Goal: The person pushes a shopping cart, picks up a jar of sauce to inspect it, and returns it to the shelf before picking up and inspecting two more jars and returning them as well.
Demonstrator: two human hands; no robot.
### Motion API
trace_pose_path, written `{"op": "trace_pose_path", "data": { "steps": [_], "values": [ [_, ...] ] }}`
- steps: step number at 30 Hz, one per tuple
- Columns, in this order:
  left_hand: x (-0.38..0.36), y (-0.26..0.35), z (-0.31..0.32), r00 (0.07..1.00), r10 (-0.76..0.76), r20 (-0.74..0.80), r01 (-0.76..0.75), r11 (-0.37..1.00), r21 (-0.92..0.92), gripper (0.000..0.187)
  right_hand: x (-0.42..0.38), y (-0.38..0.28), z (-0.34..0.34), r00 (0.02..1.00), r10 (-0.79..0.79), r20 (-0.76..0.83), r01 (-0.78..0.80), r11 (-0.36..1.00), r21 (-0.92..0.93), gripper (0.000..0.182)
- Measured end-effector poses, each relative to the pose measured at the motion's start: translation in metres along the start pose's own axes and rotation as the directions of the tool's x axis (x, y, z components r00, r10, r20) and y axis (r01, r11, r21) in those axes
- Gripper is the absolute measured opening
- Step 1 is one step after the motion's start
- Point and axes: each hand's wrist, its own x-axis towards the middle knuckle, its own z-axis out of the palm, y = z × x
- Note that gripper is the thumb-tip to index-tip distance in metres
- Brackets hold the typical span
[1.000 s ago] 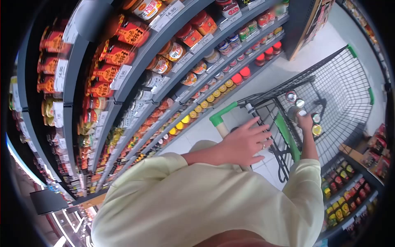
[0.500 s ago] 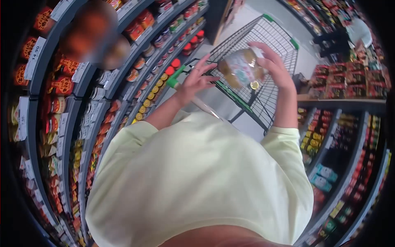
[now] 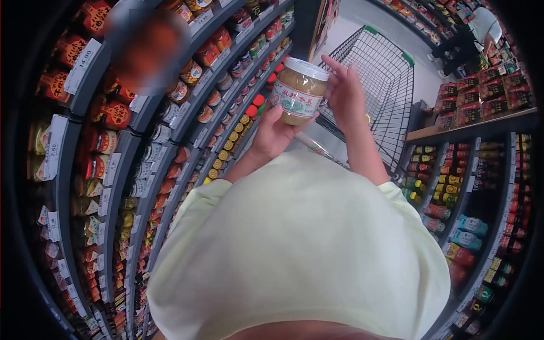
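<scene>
A glass jar with a white lid, a printed label and yellowish-brown contents stands nearly upright in front of me. My left hand is shut on its lower part, thumb on the front and the other fingers partly hidden behind it. Close by the jar's right side is my right hand, its fingers raised and apart, holding nothing. Just beyond both hands is a wire shopping cart with green corner pieces, its near end partly covered by my hand and forearm.
Curved-looking shelves of jars and packets with price tags line my left side. On the right, a wooden-edged display carries red packages above shelves of bottles. A person bends at the upper right.
The jar has passed from my right hand to my left and turned from tilted to nearly upright. It has moved left, and my right hand has let go. My view has shifted slightly.
</scene>
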Motion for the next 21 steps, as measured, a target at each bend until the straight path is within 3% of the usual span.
{"op": "trace_pose_path", "data": {
  "steps": [3,6,7,9,12,16,18,19,20,21],
  "values": [
    [-0.001,-0.002,0.0,1.0,-0.005,-0.02,0.004,0.998,-0.07,0.074,-0.02,0.022,0.022,0.997,0.049,0.051,-0.055,0.992,0.112,0.064],
    [-0.004,-0.007,-0.003,0.998,-0.022,0.055,0.043,0.902,-0.429,0.076,-0.023,0.04,0.024,0.996,0.052,0.069,-0.064,0.98,0.187,0.06],
    [-0.004,-0.006,-0.004,0.998,-0.035,0.054,0.055,0.906,-0.42,0.076,-0.023,0.041,0.025,0.994,0.025,0.107,-0.046,0.978,0.204,0.059],
    [-0.004,-0.007,-0.005,0.992,-0.072,0.106,0.12,0.808,-0.577,0.078,-0.025,0.035,0.028,0.993,0.031,0.11,-0.054,0.975,0.214,0.058],
    [-0.001,-0.007,-0.006,0.974,-0.06,0.216,0.181,0.78,-0.599,0.079,-0.026,0.031,0.031,0.995,0.011,0.094,-0.024,0.989,0.145,0.054],
    [0.002,-0.009,-0.005,0.986,-0.066,0.153,0.148,0.771,-0.619,0.071,-0.021,0.042,0.023,0.996,-0.047,0.079,0.038,0.993,0.113,0.058],
    [0.002,-0.009,-0.01,0.977,-0.046,0.209,0.157,0.819,-0.552,0.073,-0.021,0.043,0.021,0.995,-0.078,0.06,0.074,0.995,0.074,0.057],
    [-0.001,-0.002,-0.007,0.981,-0.039,0.191,0.139,0.825,-0.547,0.073,-0.024,0.037,0.02,0.99,-0.108,0.094,0.111,0.993,-0.028,0.059],
    [-0.004,0.006,-0.001,0.991,-0.108,0.075,0.123,0.968,-0.219,0.076,-0.028,0.031,0.017,0.982,-0.134,0.131,0.151,0.98,-0.129,0.062],
    [-0.005,0.011,0.002,0.989,-0.138,-0.059,0.145,0.98,0.137,0.08,-0.03,0.027,0.011,0.982,-0.126,0.143,0.143,0.983,-0.119,0.062]
  ]
}}
